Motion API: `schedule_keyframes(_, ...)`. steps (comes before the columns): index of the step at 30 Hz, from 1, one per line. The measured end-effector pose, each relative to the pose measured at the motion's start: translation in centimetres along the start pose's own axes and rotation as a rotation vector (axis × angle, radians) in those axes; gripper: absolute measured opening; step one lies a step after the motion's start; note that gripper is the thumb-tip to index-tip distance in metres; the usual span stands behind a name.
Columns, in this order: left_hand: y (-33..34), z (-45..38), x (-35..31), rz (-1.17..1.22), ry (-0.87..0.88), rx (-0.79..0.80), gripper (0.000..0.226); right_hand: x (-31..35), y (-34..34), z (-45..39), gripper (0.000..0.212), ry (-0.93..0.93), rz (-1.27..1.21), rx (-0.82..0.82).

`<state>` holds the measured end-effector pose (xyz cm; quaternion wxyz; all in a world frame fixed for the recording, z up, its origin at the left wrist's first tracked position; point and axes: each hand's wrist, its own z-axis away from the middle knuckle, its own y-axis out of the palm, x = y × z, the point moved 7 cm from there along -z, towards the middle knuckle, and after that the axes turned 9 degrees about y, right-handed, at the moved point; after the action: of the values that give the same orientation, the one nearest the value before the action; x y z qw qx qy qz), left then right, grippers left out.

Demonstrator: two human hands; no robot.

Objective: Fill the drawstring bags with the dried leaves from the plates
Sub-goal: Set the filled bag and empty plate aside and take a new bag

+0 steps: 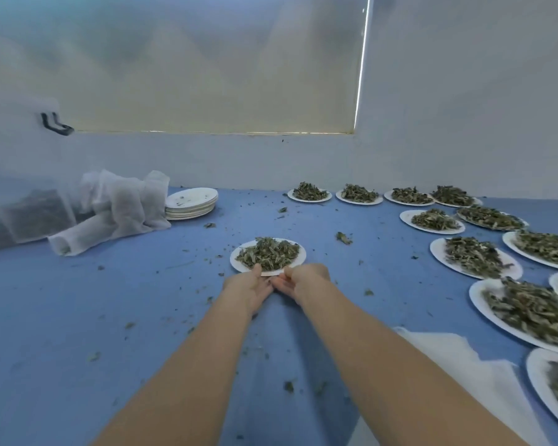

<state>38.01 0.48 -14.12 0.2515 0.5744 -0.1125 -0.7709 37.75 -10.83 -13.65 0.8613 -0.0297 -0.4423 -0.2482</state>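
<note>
A white plate [239,263] heaped with dried leaves [268,254] sits mid-counter, on the blue counter [110,300]. Both hands meet at its near rim: the left hand [250,289] has its thumb on the rim, fingers lying loose beneath; the right hand [303,278] curls its fingers at the rim's edge, though whether they pinch it cannot be told. To the right, more filled plates [475,257] curve along the counter. Far left lies a heap of white mesh drawstring bags [120,201], beside a stack of emptied plates [190,202]. A clear bin [16,175] stands at the far left. Leaf crumbs [343,237] lie scattered about.
</note>
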Motion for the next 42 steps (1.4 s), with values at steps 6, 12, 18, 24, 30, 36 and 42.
schedule_keyframes(6, 0.2, 4.6, -1.5, -0.098, 0.108, -0.026, 0.034, -0.7, -1.0, 2.2, 0.016, -0.071, 0.090, -0.039)
schedule_keyframes(12, 2.4, 9.6, -2.0, -0.350, 0.199, 0.022, 0.037, 0.7, -3.4, 8.3, 0.010, -0.198, 0.166, 0.064)
schedule_keyframes(18, 6.2, 16.3, 0.1, -0.588, 0.375, 0.235, 0.035, 2.0, -10.7, 14.7, 0.008, -0.337, 0.457, 0.025)
schedule_keyframes(24, 8.1, 20.7, 3.8, -1.088, 0.644, 0.291, 0.025, 1.5, -16.6, 17.5, 0.024, -0.513, 0.971, -0.158)
schedule_keyframes(30, 5.8, 19.2, 5.9, -1.274, 0.710, 0.232, 0.038, -0.2, -18.7, 17.4, 0.054, -0.671, 1.452, -0.326)
schedule_keyframes(36, 6.5, 19.3, 5.7, -1.139, 0.825, 0.277, 0.041, 0.9, -19.6, 17.0, 0.023, -0.829, 1.226, -0.330)
schedule_keyframes(42, 9.7, 20.0, 0.4, -0.970, 0.988, 0.475, 0.037, 5.3, -18.2, 19.3, 0.012, -1.038, 1.164, -0.280)
